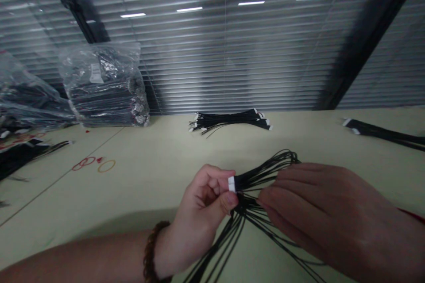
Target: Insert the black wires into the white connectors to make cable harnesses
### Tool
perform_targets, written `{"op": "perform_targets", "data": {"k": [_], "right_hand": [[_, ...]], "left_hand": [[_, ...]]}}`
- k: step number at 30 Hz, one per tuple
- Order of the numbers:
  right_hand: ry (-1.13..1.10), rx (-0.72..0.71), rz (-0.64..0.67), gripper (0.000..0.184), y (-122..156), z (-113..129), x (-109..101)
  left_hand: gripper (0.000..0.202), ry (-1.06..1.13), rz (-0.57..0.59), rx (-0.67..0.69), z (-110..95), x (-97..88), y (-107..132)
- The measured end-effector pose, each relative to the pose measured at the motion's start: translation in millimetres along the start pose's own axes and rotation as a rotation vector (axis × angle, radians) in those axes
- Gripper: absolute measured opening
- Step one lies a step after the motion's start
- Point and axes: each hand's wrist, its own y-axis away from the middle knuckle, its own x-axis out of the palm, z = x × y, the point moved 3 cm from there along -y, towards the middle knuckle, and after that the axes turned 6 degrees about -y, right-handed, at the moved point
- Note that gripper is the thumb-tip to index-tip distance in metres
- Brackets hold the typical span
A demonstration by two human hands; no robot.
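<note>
A bundle of thin black wires [255,212] ends in white connectors [231,183] and hangs loosely down over the table edge area. My left hand [202,203] pinches the white connectors between thumb and fingers. My right hand [318,212] lies across the wires just beyond them, its fingertips pressed on the strands. Its thumb is hidden behind the fingers. A brown bead bracelet [151,252] circles my left wrist.
On the pale green table [133,199] lie a loose bundle of black wires [230,121], another black bundle [378,132] at the right, and red and yellow rubber bands [106,166]. Plastic bags of wires [104,86] stand at the back left, before window blinds [226,53].
</note>
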Motion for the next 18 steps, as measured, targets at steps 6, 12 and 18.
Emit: {"op": "perform_targets", "data": {"k": [6, 12, 18], "right_hand": [[-0.056, -0.009, -0.004, 0.014, -0.6, 1.8, 1.2], [-0.027, 0.003, -0.007, 0.015, -4.5, 1.4, 0.1], [-0.009, 0.021, 0.062, 0.015, -7.1, 3.3, 5.0]], "left_hand": [[0.020, -0.076, -0.032, -0.011, -3.6, 0.1, -1.7], [0.021, -0.025, 0.026, -0.080, -3.9, 2.6, -0.7], [0.024, -0.042, 0.006, -0.123, 4.5, -3.4, -2.1]]}}
